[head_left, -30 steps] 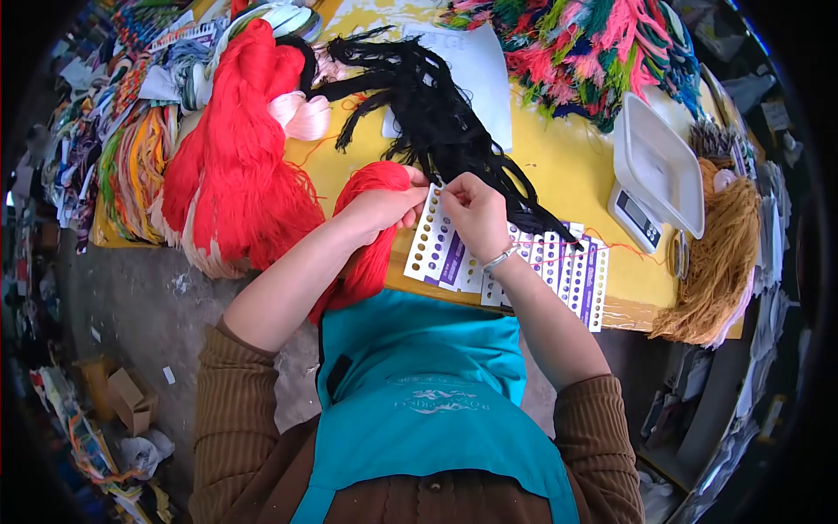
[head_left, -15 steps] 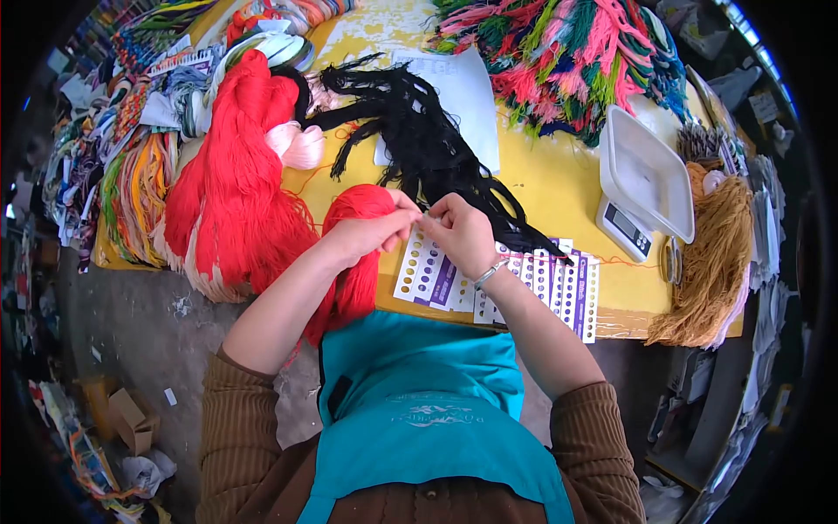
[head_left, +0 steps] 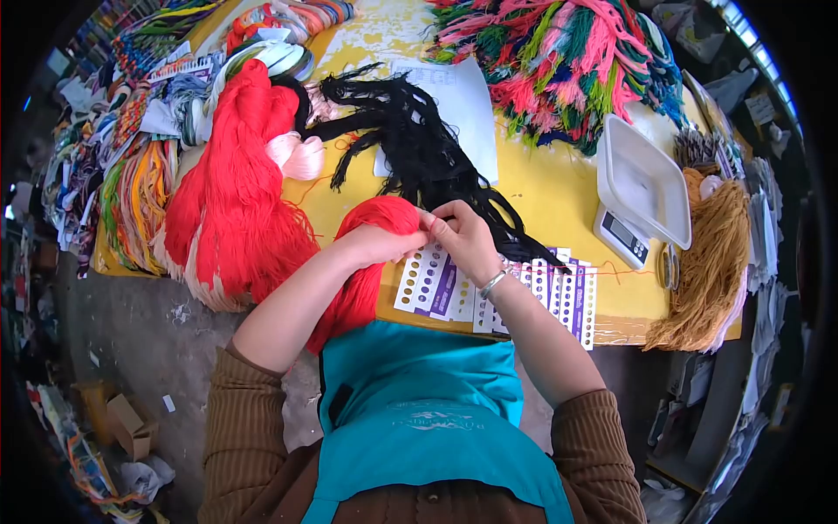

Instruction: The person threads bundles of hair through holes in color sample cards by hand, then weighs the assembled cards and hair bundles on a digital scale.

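A hank of red thread [head_left: 356, 293] hangs over the front edge of the table, its rounded top bulging above my left hand [head_left: 382, 243]. The fingers of that hand are closed on the hank's right side. My right hand [head_left: 467, 244], with a bracelet at the wrist, meets it there. Its thumb and forefinger are pinched together at the hank's edge; what lies between them is too small to make out. Beneath the hands are cards with rows of holes and purple labels [head_left: 436, 279]. Just beyond lies a tangle of black thread [head_left: 428, 144].
A larger red hank [head_left: 240, 175] and a pale pink skein [head_left: 298, 157] lie to the left. A digital scale with a white tray [head_left: 642, 179] stands at right, near scissors [head_left: 669, 266] and brown thread [head_left: 711, 262]. Multicoloured thread [head_left: 567, 61] and a paper sheet [head_left: 467, 109] lie farther back.
My left hand has shifted down and right, its fingers now curled against the red hank. The hank's top has moved right, up to the fingertips of my right hand, which has lowered slightly.
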The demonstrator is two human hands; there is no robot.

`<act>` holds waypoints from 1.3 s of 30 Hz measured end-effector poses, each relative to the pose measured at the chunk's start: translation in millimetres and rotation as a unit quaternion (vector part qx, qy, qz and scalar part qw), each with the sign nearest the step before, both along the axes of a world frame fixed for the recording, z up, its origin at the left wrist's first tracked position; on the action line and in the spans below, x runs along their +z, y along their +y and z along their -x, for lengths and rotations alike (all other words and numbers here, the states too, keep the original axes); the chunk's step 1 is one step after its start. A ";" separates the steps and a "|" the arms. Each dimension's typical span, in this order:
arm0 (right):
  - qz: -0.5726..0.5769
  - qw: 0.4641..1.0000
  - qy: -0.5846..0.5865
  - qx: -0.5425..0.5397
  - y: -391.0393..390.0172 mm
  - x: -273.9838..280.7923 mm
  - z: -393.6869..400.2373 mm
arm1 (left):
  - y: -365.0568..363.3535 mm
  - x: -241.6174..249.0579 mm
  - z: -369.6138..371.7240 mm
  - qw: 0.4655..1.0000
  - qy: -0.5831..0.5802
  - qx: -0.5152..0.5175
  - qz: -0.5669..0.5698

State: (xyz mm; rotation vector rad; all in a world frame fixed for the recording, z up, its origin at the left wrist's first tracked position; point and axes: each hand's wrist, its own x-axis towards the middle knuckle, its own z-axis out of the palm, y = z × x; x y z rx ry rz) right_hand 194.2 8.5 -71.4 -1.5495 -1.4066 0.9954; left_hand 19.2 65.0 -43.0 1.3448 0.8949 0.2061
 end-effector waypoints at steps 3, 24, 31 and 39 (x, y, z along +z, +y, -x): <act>0.036 0.999 -0.022 0.000 2.3 0.4 0.3 | 20.7 5.2 16.7 0.973 -0.109 0.091 0.183; -0.024 0.993 0.110 0.018 -3.1 17.6 12.0 | -7.9 62.8 49.1 0.857 -0.410 0.262 0.172; 0.016 0.946 0.318 0.065 -28.8 80.2 47.2 | -42.9 56.3 20.1 0.889 -0.385 0.195 0.154; 0.098 0.870 0.484 0.002 -41.6 84.1 42.2 | -57.4 70.9 24.7 0.906 -0.357 0.155 0.166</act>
